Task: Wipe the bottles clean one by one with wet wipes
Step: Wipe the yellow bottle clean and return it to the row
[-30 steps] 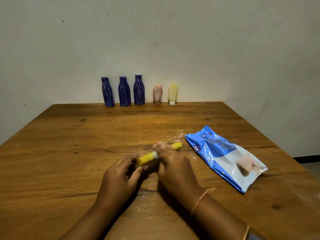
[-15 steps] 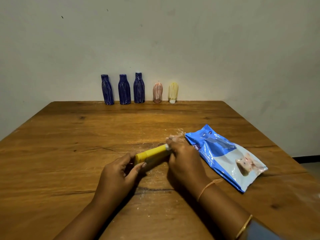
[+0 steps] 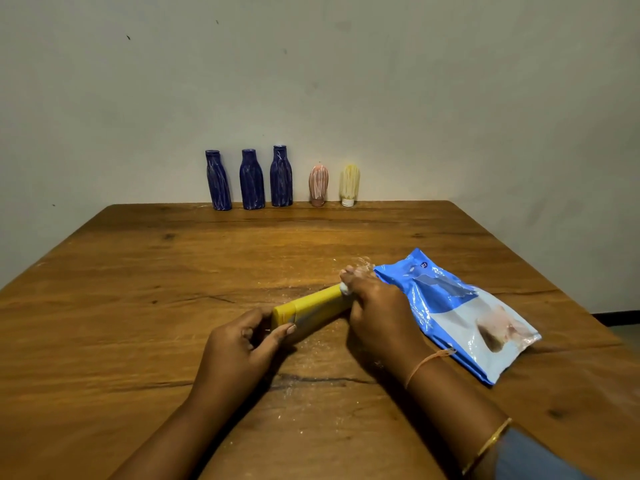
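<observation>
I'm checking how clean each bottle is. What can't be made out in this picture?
Head view only:
- Far end of the yellow bottle and most of the wet wipe: under the right hand.
- Its near end: partly under fingers of the left hand.
- Print on the blue wipes pack: too small, glare.
- Five far bottles: too small to judge the streaks.

The wooden table [image 3: 138, 306] bears 5 upright bottles [image 3: 281, 176] and a wipes pack [image 3: 450, 306].

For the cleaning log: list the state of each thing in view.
Yellow bottle: lying, left hand gripping cap end.
Wet wipe: pressed on it by right hand.
Blue bottles: upright, streaked.
Pink bottle: upright, streaked.
Pale yellow bottle: upright, streaked.
Wipes pack: lying flat.
</observation>
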Demonstrator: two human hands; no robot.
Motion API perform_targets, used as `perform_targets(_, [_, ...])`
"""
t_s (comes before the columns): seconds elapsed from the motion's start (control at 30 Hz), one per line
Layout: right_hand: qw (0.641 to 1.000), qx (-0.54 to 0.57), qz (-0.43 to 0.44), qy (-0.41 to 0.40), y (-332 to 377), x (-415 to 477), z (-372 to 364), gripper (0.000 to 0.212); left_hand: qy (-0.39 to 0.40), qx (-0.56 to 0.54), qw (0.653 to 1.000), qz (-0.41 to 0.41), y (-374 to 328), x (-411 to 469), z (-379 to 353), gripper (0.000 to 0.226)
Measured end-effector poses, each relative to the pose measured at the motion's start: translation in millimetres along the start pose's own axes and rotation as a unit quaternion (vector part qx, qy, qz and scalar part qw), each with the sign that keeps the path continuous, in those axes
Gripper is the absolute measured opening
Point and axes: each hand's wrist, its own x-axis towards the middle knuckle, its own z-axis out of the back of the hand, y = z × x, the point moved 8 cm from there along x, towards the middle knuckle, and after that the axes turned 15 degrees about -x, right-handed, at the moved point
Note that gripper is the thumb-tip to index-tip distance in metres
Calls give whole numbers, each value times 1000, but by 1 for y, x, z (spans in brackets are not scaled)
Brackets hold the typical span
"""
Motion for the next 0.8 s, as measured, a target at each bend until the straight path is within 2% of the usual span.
perform_targets(0.1, [1000,-15,8,-2,14,-2,0,44,5,-9,1000,8,-1,-1,-2,25])
perform_targets(0.3, [983,39,176,18,96,-36,-6,54,18,31,999,9,-6,-1,-2,52])
perform_targets(0.37, [985,47,165,35,86,-30,-6,51,12,17,1000,10,-5,-1,-2,45])
perform_targets(0.43, [991,38,119,40,60,-20,-3,49,4,-14,1000,23,0,-1,-1,28])
perform_targets(0.5, [997,15,68,27,31,-8,1,47,-4,-61,997,41,4,-1,-1,25])
perform_targets(0.57, [999,10,32,29,16,-2,1,47,3,-116,991,63,6,0,-3,40])
perform_targets(0.67, [999,-4,38,10,25,-3,0,43,42,-105,991,68,-1,-2,-10,66])
perform_targets(0.8, [996,31,87,-1,67,-19,-4,47,47,-69,995,55,0,-3,-9,75])
